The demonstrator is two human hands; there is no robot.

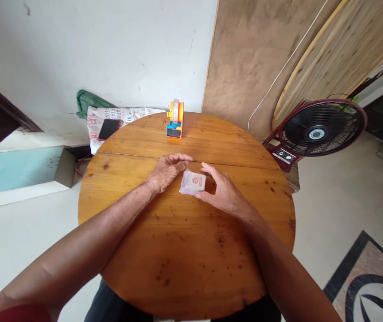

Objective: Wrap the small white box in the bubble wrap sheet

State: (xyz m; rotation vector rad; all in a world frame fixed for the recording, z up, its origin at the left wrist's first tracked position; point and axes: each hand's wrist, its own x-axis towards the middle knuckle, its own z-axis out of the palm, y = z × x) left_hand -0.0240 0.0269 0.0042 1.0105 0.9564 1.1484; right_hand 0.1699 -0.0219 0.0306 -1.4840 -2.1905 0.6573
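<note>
A small box in clear bubble wrap (197, 182), pale with red print on its top, lies on the round wooden table (191, 250) between my hands. On its left side the wrap sticks out crumpled past the box. My right hand (223, 190) curves around the right side, thumb at the near corner and forefinger apart from the far corner; its fingers are spread. Just beyond the wrap's left end is my left hand (169, 172), fingers stretched out and a small gap between thumb and forefinger. It appears to hold nothing.
An orange and blue tape dispenser (175, 120) with a roll of tape stands near the table's far edge. At the far left, a phone (108, 129) rests on a printed white sack (94, 117). A dark red fan (322, 129) stands right of the table.
</note>
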